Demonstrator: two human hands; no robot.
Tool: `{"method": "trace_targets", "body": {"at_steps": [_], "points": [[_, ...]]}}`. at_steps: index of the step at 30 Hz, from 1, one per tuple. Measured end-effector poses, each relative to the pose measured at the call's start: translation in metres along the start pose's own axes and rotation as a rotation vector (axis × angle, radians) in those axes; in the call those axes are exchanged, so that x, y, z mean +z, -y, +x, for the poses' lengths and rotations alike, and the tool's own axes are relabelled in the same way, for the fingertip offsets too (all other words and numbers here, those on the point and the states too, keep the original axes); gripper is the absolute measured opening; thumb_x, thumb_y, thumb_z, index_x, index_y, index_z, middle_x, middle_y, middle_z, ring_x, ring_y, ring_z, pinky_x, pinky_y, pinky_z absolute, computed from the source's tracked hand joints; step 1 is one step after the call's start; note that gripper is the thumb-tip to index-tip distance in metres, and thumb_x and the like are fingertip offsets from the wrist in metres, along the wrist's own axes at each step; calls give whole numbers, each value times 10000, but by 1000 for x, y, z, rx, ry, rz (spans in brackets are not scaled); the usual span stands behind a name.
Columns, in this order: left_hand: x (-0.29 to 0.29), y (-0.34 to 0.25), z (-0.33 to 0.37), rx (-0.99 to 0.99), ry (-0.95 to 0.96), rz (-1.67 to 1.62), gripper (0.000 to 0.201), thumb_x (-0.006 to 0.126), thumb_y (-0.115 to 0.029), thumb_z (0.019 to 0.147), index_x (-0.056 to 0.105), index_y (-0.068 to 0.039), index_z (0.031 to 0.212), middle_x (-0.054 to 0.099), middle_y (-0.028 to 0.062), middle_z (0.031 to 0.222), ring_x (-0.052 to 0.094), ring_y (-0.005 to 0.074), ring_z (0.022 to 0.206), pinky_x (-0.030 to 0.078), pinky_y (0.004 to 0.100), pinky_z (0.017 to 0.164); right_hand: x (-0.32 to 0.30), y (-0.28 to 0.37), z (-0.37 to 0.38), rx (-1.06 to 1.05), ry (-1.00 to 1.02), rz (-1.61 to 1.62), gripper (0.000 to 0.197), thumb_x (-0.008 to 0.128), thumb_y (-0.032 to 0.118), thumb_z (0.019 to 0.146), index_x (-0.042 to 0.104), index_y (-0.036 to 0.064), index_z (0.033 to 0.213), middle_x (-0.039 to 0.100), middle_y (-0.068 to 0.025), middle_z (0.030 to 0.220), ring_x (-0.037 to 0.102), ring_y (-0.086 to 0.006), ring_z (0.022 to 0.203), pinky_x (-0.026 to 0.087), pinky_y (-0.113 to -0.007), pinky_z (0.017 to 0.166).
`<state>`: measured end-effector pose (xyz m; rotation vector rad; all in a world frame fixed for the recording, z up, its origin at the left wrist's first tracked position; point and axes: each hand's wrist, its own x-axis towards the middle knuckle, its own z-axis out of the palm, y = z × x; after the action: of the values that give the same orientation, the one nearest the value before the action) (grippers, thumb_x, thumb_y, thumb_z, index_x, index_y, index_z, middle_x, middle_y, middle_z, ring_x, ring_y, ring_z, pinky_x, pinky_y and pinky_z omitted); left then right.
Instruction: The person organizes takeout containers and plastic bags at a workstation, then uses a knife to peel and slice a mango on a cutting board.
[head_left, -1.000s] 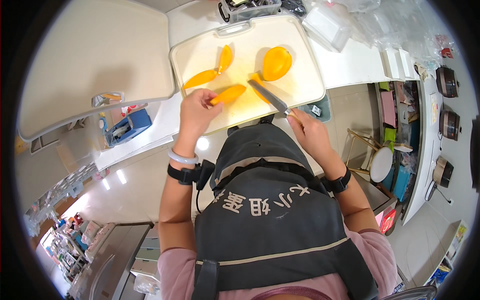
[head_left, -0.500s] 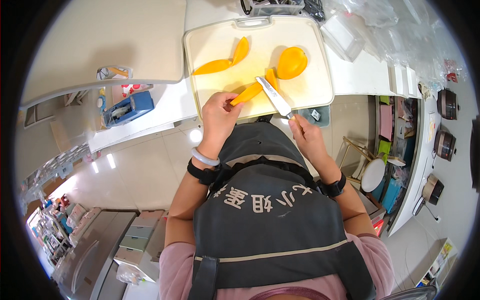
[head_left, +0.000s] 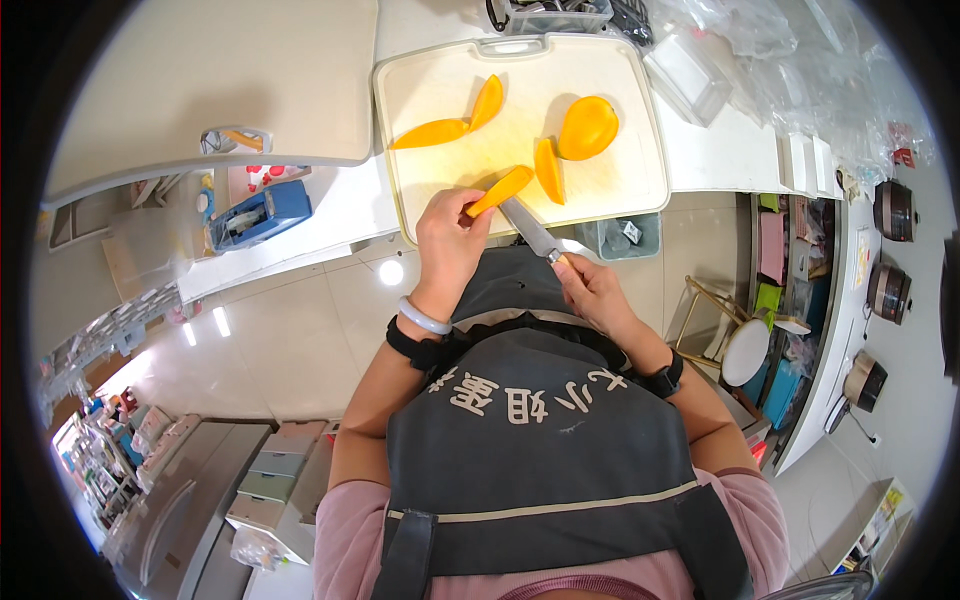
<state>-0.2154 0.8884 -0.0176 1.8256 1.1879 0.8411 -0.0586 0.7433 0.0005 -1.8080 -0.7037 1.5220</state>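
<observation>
Between the fingertips of my left hand (head_left: 452,238) is a peeled mango slice (head_left: 505,188), held at the near edge of a cream cutting board (head_left: 430,85). My right hand (head_left: 597,290) grips a knife (head_left: 530,228) by its light handle, the blade pointing up-left with its tip at the underside of that slice. Just right of it, another mango slice (head_left: 548,172) lies on the board. A large rounded mango piece (head_left: 587,130) rests beyond, at the right. Two long slices, one lower (head_left: 430,133) and one upper (head_left: 486,103), touch end to end at the far left.
A grey-green bin (head_left: 640,238) stands below the board's right corner. Clear plastic containers (head_left: 690,75) and bags (head_left: 770,50) crowd the right back. A beige panel (head_left: 270,60) covers the left, with a blue tape dispenser (head_left: 260,217) nearby. A round stool (head_left: 745,350) stands right.
The knife has moved down and left, from on top of the slices to under the held slice. My left hand has tilted that slice up, apart from the slice beside it.
</observation>
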Motion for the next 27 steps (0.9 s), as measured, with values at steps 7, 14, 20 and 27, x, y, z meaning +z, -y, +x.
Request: {"method": "trace_targets", "body": {"at_steps": [7,14,20,27], "points": [[-21,15,-11,-462,73,-436,120,669,5,775,636,67,873,659,117,786,649,142,699,520,220,636,3,-4,1,-63,-10,-180,288,513,273,931,566,13,1045,462,-42,554,421,-91,500,376,-267,473],[-21,15,-12,-474,41,-586,102,654,21,779,637,80,860,663,118,777,652,138,699,520,213,659,13,9,1,-15,112,-2,314,499,307,937,577,19,1035,444,11,550,393,-64,461,348,-218,437],[-19,12,-12,-429,42,-585,89,658,16,777,634,74,840,663,112,775,651,139,701,524,223,647,13,19,9,270,307,482,374,466,340,947,558,15,1108,423,6,558,333,-43,402,262,-174,366],[-13,7,-7,-392,20,-535,72,669,8,754,639,55,799,659,88,737,645,130,675,517,220,626,5,17,26,516,591,1007,377,438,367,949,519,48,1132,404,19,591,301,-31,392,234,-160,336]]}}
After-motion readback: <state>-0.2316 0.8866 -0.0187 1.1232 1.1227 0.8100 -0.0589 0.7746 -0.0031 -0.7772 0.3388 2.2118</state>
